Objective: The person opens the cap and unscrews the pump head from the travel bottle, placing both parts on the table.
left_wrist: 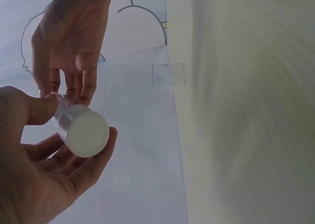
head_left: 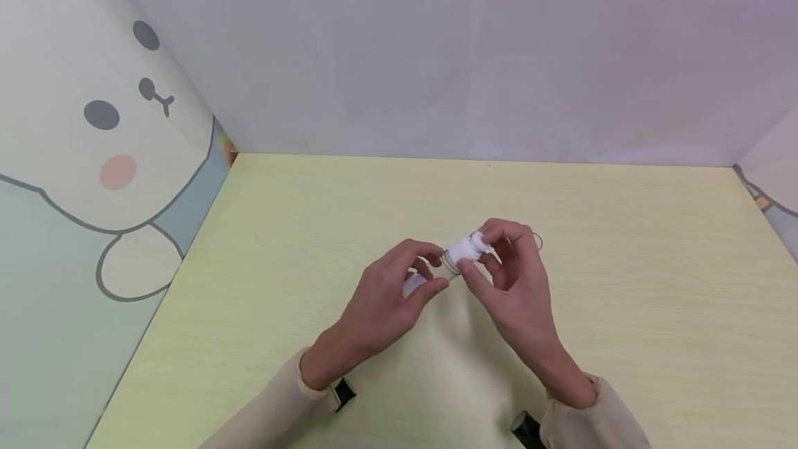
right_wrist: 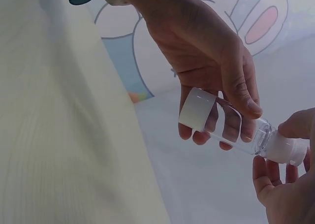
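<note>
A small clear bottle [right_wrist: 248,144] with a white base [right_wrist: 197,111] is held tilted above the table. My left hand [head_left: 386,296] grips its body, fingers on one side and thumb on the other. At the bottle's neck sits a white top [head_left: 464,249], pinched between the thumb and fingers of my right hand [head_left: 520,296]. The left wrist view looks at the round end of the white base [left_wrist: 88,134], which hides most of the bottle. Whether the top is loose on the neck, I cannot tell.
A clear, cap-like piece [left_wrist: 168,74] stands on the pale wooden table [head_left: 299,227], partly behind my right hand in the head view. A plain light wall panel [head_left: 436,54] closes the back, and a panel with a cartoon animal [head_left: 137,158] stands at left.
</note>
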Available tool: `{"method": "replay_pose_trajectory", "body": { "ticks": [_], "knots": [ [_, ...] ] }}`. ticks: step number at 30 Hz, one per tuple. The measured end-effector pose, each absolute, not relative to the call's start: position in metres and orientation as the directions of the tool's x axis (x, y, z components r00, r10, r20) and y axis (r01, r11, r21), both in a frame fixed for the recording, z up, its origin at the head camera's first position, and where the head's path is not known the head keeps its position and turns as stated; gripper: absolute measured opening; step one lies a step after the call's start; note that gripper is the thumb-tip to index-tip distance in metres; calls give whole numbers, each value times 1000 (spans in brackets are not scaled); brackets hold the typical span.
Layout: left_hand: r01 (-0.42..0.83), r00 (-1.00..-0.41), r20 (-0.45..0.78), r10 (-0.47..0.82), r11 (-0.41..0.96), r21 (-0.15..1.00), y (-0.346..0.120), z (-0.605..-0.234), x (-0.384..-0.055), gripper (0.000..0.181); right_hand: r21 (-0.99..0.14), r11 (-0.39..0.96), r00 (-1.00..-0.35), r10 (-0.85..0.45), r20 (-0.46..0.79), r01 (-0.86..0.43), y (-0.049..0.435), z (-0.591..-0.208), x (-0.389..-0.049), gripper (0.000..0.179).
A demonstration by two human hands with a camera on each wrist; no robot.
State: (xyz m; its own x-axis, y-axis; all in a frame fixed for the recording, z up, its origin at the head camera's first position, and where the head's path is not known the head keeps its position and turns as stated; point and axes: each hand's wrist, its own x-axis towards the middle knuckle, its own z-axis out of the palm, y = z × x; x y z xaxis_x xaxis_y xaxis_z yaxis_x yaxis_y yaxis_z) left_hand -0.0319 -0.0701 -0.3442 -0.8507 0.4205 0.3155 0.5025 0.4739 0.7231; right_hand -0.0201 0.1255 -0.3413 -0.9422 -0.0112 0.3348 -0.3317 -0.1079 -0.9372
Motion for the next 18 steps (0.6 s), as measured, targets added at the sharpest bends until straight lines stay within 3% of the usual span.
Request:
{"method": "replay_pose_trajectory", "body": {
  "ticks": [10, 18],
  "knots": [
    [486, -858, 298, 419, 470, 737, -71, -346, -32, 33, -918, -143, -919, -89, 385, -370, 128, -344, -20, 43],
    [487, -857, 303, 416, 463, 741, -70, -347, -31, 33, -937, -100, -942, 18, 335, -335, 122, -344, -21, 53]
  ]
}}
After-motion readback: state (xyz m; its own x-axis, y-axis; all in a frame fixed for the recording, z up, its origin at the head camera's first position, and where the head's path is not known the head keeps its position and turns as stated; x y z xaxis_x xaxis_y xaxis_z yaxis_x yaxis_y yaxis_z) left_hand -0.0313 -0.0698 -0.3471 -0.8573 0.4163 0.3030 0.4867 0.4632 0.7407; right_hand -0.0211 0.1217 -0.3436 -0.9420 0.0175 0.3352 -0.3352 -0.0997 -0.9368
